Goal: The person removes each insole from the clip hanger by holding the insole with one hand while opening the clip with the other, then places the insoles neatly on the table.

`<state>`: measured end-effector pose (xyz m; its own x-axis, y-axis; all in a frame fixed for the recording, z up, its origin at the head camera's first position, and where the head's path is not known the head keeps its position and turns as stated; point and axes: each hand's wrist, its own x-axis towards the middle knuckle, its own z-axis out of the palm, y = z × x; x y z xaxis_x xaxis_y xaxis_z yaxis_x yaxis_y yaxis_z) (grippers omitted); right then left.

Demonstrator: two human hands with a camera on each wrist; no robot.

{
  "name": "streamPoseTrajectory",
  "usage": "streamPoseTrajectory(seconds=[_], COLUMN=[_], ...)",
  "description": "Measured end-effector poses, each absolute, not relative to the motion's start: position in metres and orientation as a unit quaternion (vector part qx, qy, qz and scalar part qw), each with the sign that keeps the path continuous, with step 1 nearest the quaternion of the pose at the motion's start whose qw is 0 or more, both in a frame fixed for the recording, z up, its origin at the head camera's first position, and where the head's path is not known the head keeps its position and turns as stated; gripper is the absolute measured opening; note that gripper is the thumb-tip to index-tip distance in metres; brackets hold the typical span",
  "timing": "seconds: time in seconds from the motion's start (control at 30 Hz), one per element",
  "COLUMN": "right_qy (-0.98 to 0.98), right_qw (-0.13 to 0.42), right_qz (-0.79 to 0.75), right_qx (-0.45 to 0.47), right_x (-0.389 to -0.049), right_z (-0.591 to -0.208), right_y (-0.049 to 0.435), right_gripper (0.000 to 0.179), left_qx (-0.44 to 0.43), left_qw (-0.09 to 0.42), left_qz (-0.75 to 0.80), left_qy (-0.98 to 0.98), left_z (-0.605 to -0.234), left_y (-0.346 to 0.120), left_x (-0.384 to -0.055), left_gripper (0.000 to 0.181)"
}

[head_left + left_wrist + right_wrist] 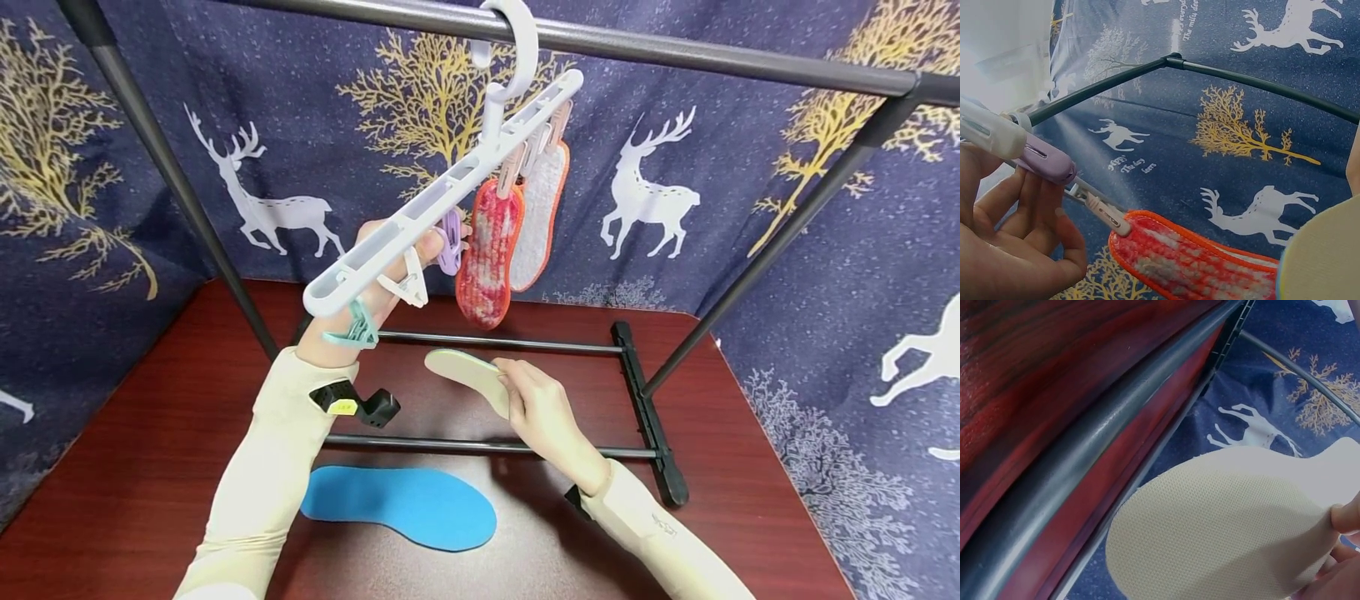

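My left hand (430,247) is raised under the white hanger (420,212), its thumb and fingers pinching the purple clip (450,243). Beside it on the bar hang a white clip (408,282) and a green clip (357,327). Lower down and to the right, my right hand (542,408) grips an insole (468,372) by one end. In the right wrist view its cream, textured face (1222,525) shows, with the thumb on top. A blue insole (405,504) lies flat on the table below.
A red insole (489,254) and a pale grey one with orange edging (538,221) hang from clips at the hanger's far end. The hanger hooks over the rack's top bar (675,62). Low cross bars (480,447) run above the dark red table (135,450).
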<state>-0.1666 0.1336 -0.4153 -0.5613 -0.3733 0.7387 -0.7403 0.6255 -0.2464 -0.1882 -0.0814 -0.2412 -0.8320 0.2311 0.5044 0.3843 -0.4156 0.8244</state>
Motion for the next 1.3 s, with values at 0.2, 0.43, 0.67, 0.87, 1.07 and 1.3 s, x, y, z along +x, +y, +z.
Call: streamPoseTrajectory(seconds=[0.2,0.43,0.67,0.87,1.07,1.3], right_qy=[-0.843,-0.843,-0.844,-0.843,-0.849,-0.85], right_qw=[0.323,0.32,0.321,0.323,0.318,0.319], right_qz=[0.274,0.273,0.267,0.267,0.261,0.258], right_qx=[0.332,0.335,0.335,0.336,0.331,0.329], right_x=[-0.166,-0.165,-0.163,-0.162,-0.162,-0.161], right_z=[-0.418,-0.418,-0.418,-0.418,-0.419,-0.42], right_y=[0.137,0.14,0.143,0.145,0.147,0.149], right_gripper=[0.021,0.022,0.022,0.023,0.022,0.021], left_qx=[-0.262,-0.279,-0.267,-0.272,-0.262,-0.259], left_qw=[0.054,0.049,0.044,0.043,0.041,0.037], left_qz=[-0.794,-0.795,-0.803,-0.803,-0.806,-0.808], left_qy=[-0.546,-0.536,-0.531,-0.528,-0.53,-0.528], left_z=[-0.246,-0.249,-0.249,-0.249,-0.25,-0.251], left_y=[-0.082,-0.082,-0.082,-0.082,-0.083,-0.082], left_x=[-0.191,-0.197,-0.199,-0.198,-0.199,-0.2], left_gripper=[0.046,0.044,0.044,0.044,0.047,0.047])
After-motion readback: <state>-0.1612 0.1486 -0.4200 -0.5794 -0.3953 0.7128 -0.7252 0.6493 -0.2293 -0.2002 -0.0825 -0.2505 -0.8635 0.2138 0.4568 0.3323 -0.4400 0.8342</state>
